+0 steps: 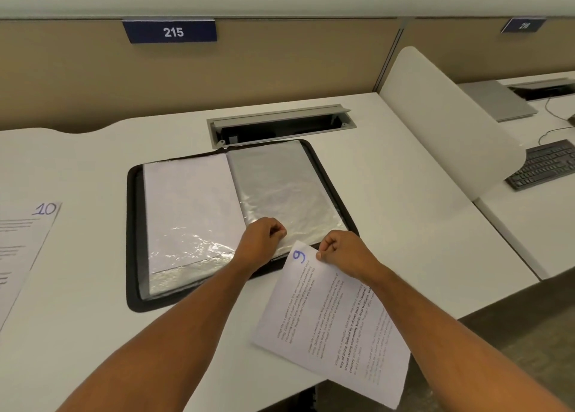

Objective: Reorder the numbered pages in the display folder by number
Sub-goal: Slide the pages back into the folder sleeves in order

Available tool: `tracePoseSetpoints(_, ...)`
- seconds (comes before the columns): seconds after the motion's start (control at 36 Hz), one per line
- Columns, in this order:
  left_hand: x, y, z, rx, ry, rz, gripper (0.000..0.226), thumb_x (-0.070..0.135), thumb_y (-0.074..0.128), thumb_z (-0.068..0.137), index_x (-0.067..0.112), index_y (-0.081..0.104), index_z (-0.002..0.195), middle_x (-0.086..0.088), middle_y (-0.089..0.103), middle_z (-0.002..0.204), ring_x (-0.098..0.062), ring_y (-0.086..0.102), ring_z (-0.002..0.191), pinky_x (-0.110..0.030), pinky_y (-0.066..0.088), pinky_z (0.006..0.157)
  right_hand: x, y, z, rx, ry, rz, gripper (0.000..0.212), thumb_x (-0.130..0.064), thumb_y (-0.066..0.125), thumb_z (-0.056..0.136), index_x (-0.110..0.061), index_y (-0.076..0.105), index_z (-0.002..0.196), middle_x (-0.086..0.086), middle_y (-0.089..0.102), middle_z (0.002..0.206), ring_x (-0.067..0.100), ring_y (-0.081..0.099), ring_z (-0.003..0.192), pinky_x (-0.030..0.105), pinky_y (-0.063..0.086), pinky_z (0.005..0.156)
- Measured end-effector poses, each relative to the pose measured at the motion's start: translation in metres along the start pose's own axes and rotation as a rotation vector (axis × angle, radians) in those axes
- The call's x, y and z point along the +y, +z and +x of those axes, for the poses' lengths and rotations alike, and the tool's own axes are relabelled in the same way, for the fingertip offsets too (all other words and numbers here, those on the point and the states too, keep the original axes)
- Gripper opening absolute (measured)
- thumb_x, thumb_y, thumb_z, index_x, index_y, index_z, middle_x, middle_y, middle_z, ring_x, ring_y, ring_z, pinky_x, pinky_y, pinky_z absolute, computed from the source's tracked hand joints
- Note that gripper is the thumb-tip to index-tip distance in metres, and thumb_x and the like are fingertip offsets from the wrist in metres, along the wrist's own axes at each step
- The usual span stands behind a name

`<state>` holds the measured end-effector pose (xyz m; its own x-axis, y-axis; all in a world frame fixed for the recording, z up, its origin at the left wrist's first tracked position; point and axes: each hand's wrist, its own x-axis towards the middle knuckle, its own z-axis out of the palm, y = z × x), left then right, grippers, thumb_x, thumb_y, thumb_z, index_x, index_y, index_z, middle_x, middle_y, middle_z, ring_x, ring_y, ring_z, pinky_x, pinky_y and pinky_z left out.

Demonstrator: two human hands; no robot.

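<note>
While pinched by the right grip, page 9 just beside the left grip pinching the sleeve.

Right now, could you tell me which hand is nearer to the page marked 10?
Left. The left hand pinches the sleeve edge of the display folder, closer to the page marked 10 at the desk's left edge. The right hand, farther right, pinches the page marked 9.
</note>
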<state>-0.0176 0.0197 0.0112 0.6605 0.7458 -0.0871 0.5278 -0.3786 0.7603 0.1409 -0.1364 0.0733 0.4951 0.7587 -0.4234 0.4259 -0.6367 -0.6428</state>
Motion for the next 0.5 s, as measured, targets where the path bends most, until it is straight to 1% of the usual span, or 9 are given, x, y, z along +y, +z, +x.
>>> tracePoseSetpoints(0.08,-0.001,0.0,0.0,0.005,-0.003,-0.003,0.009,0.019,0.065,0.096,0.021,0.071,0.09,0.013,0.064,0.085,0.0,0.059,0.078,-0.016,0.042,0.071,-0.003,0.001,-0.001,-0.024,0.004,-0.002,0.012,-0.023,0.08,0.088,-0.018,0.069,0.087,-0.003,0.071,0.076,0.01,0.067,0.07,0.022,0.052,0.064)
tracePoseSetpoints(0.19,0.0,-0.002,0.0,0.011,0.003,-0.012,0.009,0.019,0.066,0.096,0.023,0.07,0.089,0.014,0.064,0.085,-0.001,0.059,0.079,-0.016,0.043,0.072,-0.006,0.005,0.0,-0.011,0.019,-0.008,0.011,-0.021,0.079,0.088,-0.016,0.069,0.087,-0.006,0.067,0.075,0.008,0.064,0.069,0.02,0.047,0.062)
tracePoseSetpoints(0.25,0.0,-0.002,-0.001,0.009,0.007,-0.018,0.01,0.019,0.066,0.095,0.023,0.07,0.087,0.014,0.064,0.085,-0.002,0.06,0.079,-0.016,0.043,0.071,-0.007,0.007,0.003,0.037,0.033,-0.027,0.012,-0.019,0.079,0.087,-0.013,0.068,0.086,-0.007,0.066,0.078,0.007,0.062,0.07,0.019,0.045,0.063)
tracePoseSetpoints(0.36,-0.001,-0.002,0.0,-0.006,0.028,-0.011,0.011,0.02,0.065,0.095,0.024,0.07,0.086,0.014,0.065,0.087,-0.003,0.06,0.081,-0.019,0.046,0.073,-0.007,0.008,0.011,0.16,0.09,-0.035,0.018,-0.017,0.078,0.086,-0.01,0.062,0.091,-0.005,0.062,0.086,0.007,0.059,0.075,0.019,0.041,0.06)
tracePoseSetpoints(0.42,-0.001,-0.002,-0.001,-0.017,0.054,0.007,0.011,0.02,0.064,0.095,0.023,0.07,0.087,0.012,0.065,0.088,-0.005,0.06,0.082,-0.02,0.046,0.074,-0.005,0.006,0.014,0.207,0.116,-0.031,0.022,-0.017,0.078,0.087,-0.01,0.058,0.095,-0.004,0.059,0.088,0.013,0.06,0.082,0.022,0.042,0.061)
tracePoseSetpoints(0.5,-0.001,-0.001,-0.002,-0.027,0.1,0.048,0.013,0.019,0.06,0.096,0.024,0.067,0.086,0.011,0.063,0.089,-0.006,0.059,0.084,-0.021,0.045,0.073,-0.003,0.001,0.018,0.268,0.173,0.008,0.03,-0.018,0.074,0.089,-0.011,0.053,0.109,-0.003,0.057,0.094,0.02,0.06,0.09,0.028,0.042,0.065)
